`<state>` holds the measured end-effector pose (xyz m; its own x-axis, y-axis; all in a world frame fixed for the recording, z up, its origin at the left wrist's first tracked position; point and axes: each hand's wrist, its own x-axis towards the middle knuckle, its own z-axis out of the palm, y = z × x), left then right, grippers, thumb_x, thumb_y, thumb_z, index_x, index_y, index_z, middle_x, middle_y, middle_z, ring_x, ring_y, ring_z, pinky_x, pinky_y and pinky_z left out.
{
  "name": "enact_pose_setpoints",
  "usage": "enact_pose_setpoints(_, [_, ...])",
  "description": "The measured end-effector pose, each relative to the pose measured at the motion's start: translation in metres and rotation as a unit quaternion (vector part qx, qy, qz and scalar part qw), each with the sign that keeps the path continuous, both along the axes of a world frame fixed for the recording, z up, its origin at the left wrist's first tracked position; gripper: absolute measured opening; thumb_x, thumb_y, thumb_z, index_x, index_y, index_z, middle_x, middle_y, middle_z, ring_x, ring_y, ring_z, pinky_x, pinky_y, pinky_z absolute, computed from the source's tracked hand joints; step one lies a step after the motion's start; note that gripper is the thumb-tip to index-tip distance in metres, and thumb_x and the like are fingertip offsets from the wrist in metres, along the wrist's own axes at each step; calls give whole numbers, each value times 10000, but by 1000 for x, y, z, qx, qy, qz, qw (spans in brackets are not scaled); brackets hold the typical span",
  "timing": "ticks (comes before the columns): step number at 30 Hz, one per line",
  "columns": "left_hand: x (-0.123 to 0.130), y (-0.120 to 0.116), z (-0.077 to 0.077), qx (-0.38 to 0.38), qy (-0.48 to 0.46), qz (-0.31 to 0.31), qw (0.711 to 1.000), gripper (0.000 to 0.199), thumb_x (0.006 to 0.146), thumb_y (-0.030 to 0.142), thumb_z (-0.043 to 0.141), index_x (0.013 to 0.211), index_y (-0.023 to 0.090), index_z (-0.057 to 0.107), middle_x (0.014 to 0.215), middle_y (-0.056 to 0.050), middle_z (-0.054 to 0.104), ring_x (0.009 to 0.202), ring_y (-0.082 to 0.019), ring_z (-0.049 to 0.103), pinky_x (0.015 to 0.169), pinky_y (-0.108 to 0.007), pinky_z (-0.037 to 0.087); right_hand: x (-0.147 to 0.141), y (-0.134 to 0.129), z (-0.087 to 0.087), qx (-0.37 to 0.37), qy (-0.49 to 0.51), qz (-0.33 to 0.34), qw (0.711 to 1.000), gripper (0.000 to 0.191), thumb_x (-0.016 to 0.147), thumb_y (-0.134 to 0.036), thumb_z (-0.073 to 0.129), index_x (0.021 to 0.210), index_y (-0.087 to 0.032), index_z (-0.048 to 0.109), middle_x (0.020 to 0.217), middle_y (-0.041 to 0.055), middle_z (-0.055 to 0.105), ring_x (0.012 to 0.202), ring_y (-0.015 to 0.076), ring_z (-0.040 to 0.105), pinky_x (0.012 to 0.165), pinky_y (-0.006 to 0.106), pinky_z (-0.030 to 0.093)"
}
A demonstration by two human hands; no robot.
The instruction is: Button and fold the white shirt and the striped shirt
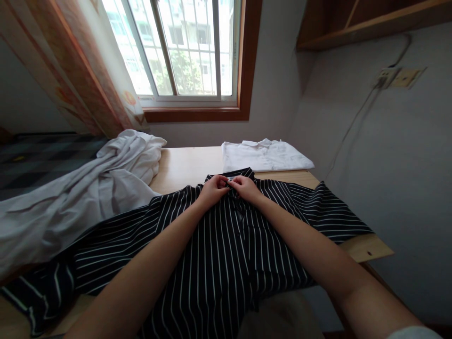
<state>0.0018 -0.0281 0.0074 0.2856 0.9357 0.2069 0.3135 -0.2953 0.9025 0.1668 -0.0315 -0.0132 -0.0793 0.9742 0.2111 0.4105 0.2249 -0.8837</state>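
A black shirt with white stripes lies spread front side up, its sleeves out to both sides and its lower part hanging over the near edge. At its collar, my left hand and my right hand meet, fingertips almost touching. Both pinch the shirt's front edge just under the collar opening. A small shiny spot shows between the fingers, too small to tell what it is. Below the hands the two front edges run down the middle of the shirt.
Under the shirt is a light wooden table. A folded white shirt lies at its back right. Crumpled white clothes are heaped on the left. Beyond are a window, a curtain and a wall socket with a cord.
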Motion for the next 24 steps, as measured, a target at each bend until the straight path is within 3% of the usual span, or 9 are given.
enact_pose_setpoints(9, [1, -9, 1, 135, 152, 18, 979, 272, 719, 101, 592, 972, 200, 589, 753, 24, 549, 706, -160, 538, 692, -298, 432, -2, -5, 8, 28, -71, -17, 997, 178, 876, -284, 590, 746, -169, 631, 668, 6, 631, 634, 153, 592, 626, 268, 442])
enact_pose_setpoints(16, [-19, -3, 9, 185, 205, -7, 961, 278, 733, 68, 510, 943, 196, 639, 929, -52, 593, 879, -209, 587, 837, -351, 480, 3, -8, 4, 18, 12, -14, 1000, 140, 894, -201, 536, 775, -181, 608, 626, -21, 593, 506, 126, 574, 538, 260, 462])
enact_pose_setpoints(20, [-32, 1, 8, 211, 271, -30, 939, 175, 772, 199, 612, 936, 204, 674, 960, -65, 594, 968, -256, 568, 950, -424, 440, 10, -13, 9, 67, -43, -2, 997, 116, 884, -188, 563, 804, -170, 645, 715, 14, 631, 621, 149, 605, 643, 303, 501])
enact_pose_setpoints(24, [-39, 4, 9, 197, 291, -68, 934, 312, 764, 426, 709, 1003, 228, 680, 1051, -73, 605, 1047, -279, 544, 997, -456, 412, 15, -19, 16, 138, -152, 33, 978, 115, 847, -117, 611, 843, -157, 718, 885, 68, 675, 849, 178, 622, 832, 336, 488])
